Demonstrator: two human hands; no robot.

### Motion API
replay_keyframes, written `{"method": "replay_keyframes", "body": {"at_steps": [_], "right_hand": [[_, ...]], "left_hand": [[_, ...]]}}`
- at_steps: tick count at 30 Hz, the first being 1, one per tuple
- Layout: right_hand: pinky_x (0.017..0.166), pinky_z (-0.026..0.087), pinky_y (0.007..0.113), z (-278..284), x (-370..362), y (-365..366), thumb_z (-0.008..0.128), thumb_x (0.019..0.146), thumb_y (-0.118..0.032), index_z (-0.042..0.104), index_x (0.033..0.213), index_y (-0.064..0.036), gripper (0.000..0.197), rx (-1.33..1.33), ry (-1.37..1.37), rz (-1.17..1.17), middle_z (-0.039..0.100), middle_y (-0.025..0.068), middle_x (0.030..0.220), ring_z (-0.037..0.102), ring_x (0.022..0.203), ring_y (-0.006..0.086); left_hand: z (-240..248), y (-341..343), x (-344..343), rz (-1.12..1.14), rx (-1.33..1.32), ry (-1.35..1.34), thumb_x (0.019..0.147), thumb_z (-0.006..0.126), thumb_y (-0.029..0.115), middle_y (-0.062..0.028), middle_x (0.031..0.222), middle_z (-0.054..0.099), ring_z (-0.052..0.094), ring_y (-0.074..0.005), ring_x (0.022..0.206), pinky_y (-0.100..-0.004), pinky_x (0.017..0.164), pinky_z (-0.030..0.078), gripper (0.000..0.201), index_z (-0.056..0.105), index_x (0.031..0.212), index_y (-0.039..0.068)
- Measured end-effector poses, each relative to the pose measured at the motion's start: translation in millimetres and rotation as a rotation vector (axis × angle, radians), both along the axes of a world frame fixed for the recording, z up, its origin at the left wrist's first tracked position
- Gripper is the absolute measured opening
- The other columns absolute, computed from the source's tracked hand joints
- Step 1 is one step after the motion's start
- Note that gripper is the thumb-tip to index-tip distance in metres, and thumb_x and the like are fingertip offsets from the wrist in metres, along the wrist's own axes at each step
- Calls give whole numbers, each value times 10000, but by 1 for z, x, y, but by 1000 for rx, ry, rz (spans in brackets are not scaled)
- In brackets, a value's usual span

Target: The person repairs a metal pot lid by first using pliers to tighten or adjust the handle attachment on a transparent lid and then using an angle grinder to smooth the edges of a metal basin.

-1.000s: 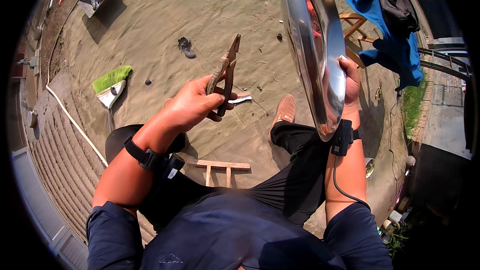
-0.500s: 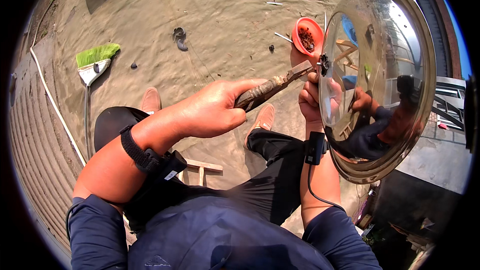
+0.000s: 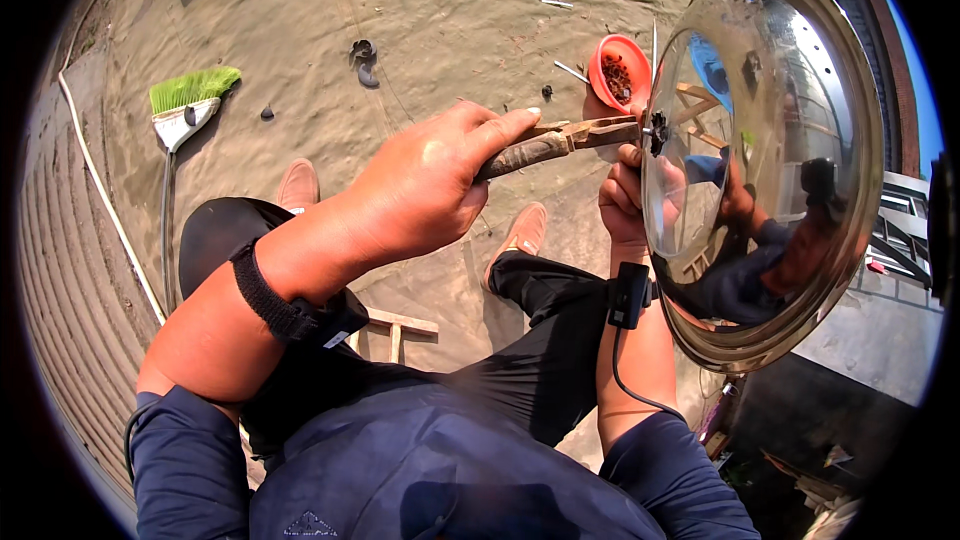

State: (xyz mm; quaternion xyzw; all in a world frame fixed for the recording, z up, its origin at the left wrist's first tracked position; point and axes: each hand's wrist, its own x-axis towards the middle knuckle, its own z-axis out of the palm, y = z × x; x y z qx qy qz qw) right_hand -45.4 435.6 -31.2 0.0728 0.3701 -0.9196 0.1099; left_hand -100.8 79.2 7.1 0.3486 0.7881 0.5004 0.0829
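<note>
My left hand (image 3: 430,180) is wrapped around the handles of a pair of worn pliers (image 3: 535,153). Their jaws reach to a small black fitting (image 3: 657,132) at the centre of a shiny domed pot lid (image 3: 790,180); whether they grip it I cannot make out. The lid stands on edge at the right, its dome turned toward the pliers and mirroring the surroundings. Just below the fitting, my right hand (image 3: 625,200) has its fingers curled against the dome, holding the lid, though part of the grip is hidden.
Beyond the lid's left edge, an orange-red bowl (image 3: 622,70) holds small brown pieces. Black broken pieces (image 3: 364,64) lie on the ground sheet. A green-bristled broom (image 3: 190,110) lies at the left near a pale hose (image 3: 100,200). Between my legs is a wooden frame (image 3: 400,325).
The pliers have swung from an upward slant to nearly level, and their jaws have moved right to the black fitting. My left hand has risen slightly. The lid has shifted slightly right.
</note>
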Motion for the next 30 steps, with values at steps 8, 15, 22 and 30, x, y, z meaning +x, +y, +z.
{"method": "replay_keyframes", "body": {"at_steps": [8,15,22,30], "right_hand": [[397,298,219,5,1,-50,543,947,-206,617,1059,94,329,-591,-2,-172,646,173,990,384,462,79],[410,318,218,8,3,-42,551,943,-204,581,1132,69,334,-218,29,-23,625,123,944,409,477,82],[445,366,243,7,5,-2,536,951,-198,523,1210,37,351,64,-207,91,577,104,909,470,537,118],[453,372,262,15,5,-35,515,962,-199,527,1195,43,336,-164,-195,45,563,99,890,480,543,134]], "left_hand": [[-2,8,-3,228,-68,400,722,635,-90,-161,1231,582,622,-372,1009,-426,811,538,724,521,1408,110],[-4,10,-7,336,-90,591,724,633,-74,-170,1205,594,629,-348,1023,-395,812,559,672,570,1367,111],[0,7,-10,356,-185,666,737,621,-50,-170,1138,604,628,-326,1001,-388,809,557,632,587,1352,92],[0,8,-5,376,-231,651,752,615,-7,-168,1105,600,613,-320,991,-391,791,544,566,611,1312,68]]}}
